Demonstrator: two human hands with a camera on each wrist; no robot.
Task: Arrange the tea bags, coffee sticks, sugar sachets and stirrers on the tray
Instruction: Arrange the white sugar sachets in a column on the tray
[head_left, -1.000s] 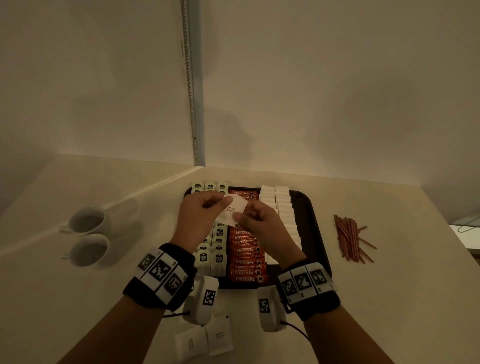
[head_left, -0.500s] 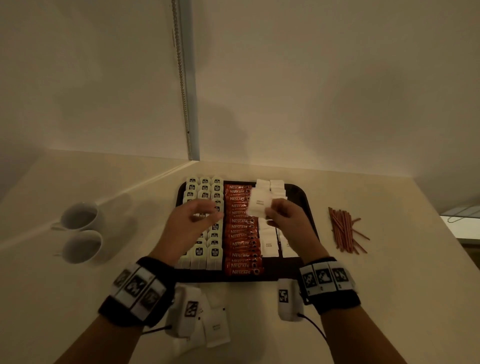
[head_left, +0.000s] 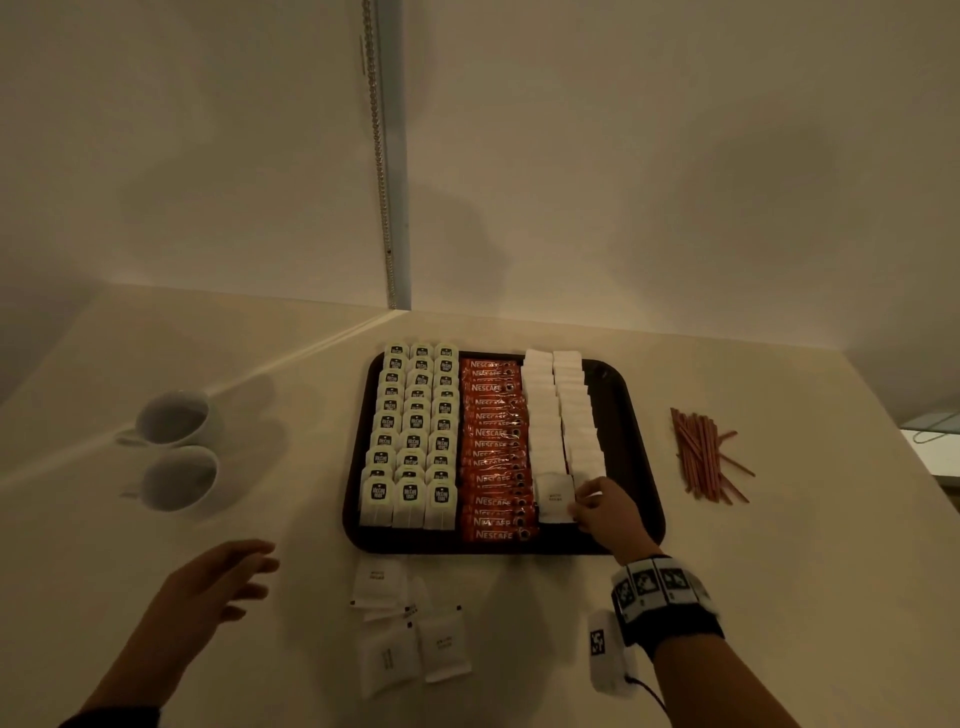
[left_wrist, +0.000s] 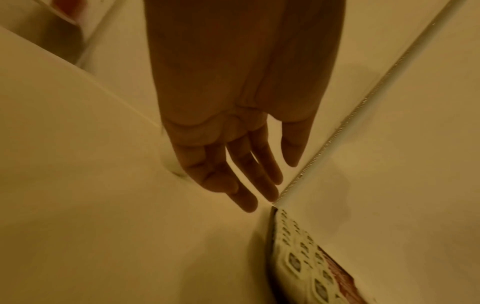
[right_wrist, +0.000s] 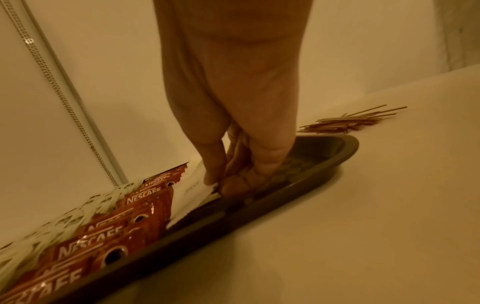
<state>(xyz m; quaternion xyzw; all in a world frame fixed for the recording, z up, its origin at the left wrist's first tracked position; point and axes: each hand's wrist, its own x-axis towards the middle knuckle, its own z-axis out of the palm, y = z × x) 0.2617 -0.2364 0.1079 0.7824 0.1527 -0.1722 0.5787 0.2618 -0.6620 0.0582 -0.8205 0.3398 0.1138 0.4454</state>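
a pale table (head_left: 779, 597) fills the lower part of the head view, meeting a plain wall. a dark tray (head_left: 641, 483) sits in the middle of the table, and every place below is given from that tray.

on the tray, the left third holds three columns of tea bags (head_left: 413, 431). next to them, down the middle, runs one column of red coffee sticks (head_left: 493, 447). right of those lie two columns of white sugar sachets (head_left: 558, 410), and the strip along the tray's right edge is bare.

well left of the tray stand two white cups (head_left: 174, 447), one behind the other. right of the tray, apart from it, lies a loose bundle of red stirrers (head_left: 701, 454) on the table. just in front of the tray's near edge, a few loose sachets (head_left: 410, 631) lie scattered on the table.

the right hand (head_left: 605, 506) is over the tray's near right part; its thumb and fingers pinch the right edge of one sachet (head_left: 556, 499) at the near end of the sugar columns, beside the coffee sticks. the left hand (head_left: 218, 582) hovers in front of and left of the tray, fingers spread and relaxed, holding nothing.
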